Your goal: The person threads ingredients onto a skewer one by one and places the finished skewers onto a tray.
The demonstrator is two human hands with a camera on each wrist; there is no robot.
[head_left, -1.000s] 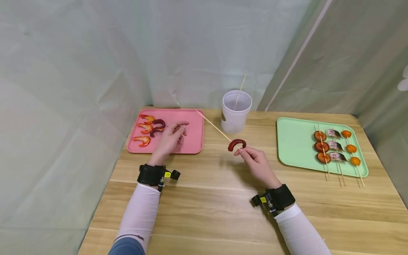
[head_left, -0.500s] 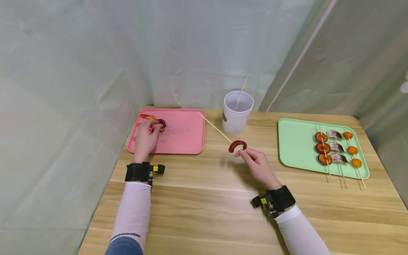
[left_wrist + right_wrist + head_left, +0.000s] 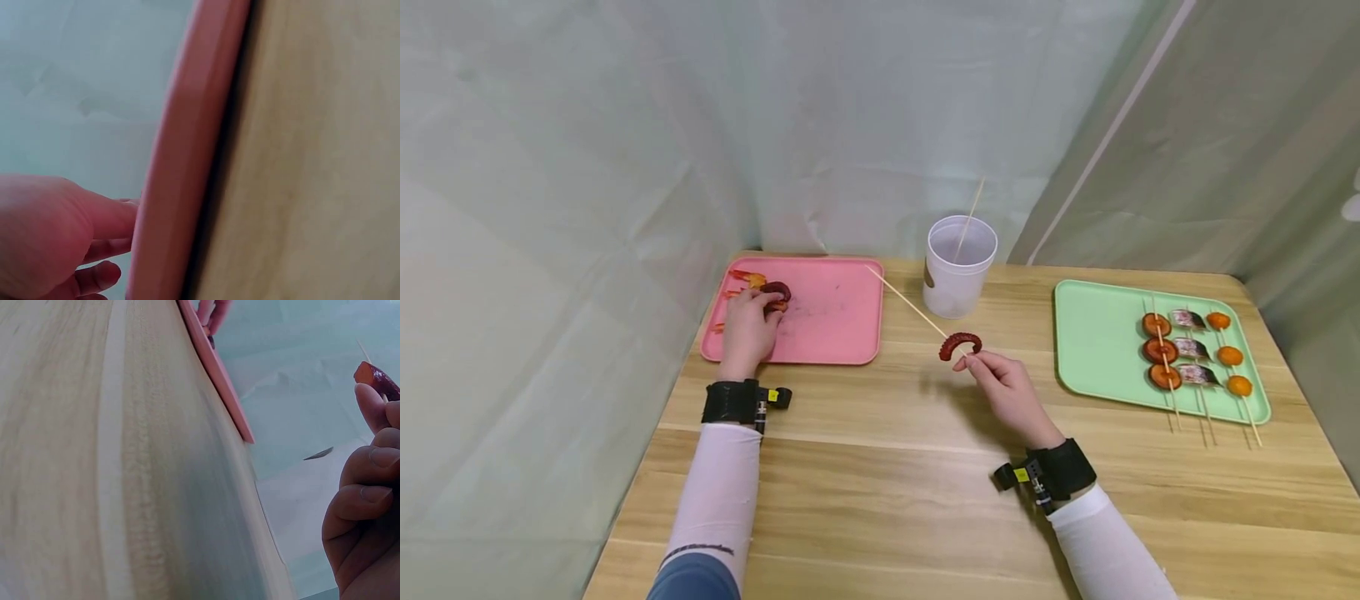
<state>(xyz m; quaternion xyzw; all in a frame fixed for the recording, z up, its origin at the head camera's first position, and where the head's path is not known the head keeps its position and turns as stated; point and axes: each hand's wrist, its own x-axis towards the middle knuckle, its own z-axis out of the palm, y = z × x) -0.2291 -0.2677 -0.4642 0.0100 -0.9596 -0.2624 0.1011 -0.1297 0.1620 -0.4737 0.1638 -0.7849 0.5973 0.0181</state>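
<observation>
My left hand (image 3: 749, 329) is over the left part of the pink tray (image 3: 831, 333). Its thumb and forefinger pinch a curled octopus tentacle (image 3: 778, 307) lying there. Just behind lies a second dark red tentacle (image 3: 777, 289). Shrimps (image 3: 748, 277) line the tray's left side, partly covered by the hand. My right hand (image 3: 1003, 392) pinches a bamboo skewer (image 3: 906, 300) near its lower end, above the table. One tentacle (image 3: 960, 341) is threaded on it, close to the fingertips. The right wrist view shows this tentacle (image 3: 375, 378) at the thumb. In the left wrist view the fingertips are hidden behind the tray rim.
A white bucket (image 3: 957, 287) with a skewer standing in it is at the back middle. On the right lies a green tray (image 3: 1093, 350) bearing skewers of mushroom slices (image 3: 1161, 350), fish pieces (image 3: 1192, 348) and orange balls (image 3: 1229, 356). A curtain (image 3: 865, 125) hangs behind the table.
My left hand has moved left across the pink tray to the tentacles, and its thumb and forefinger have closed on one. The right hand stays almost still with the skewer.
</observation>
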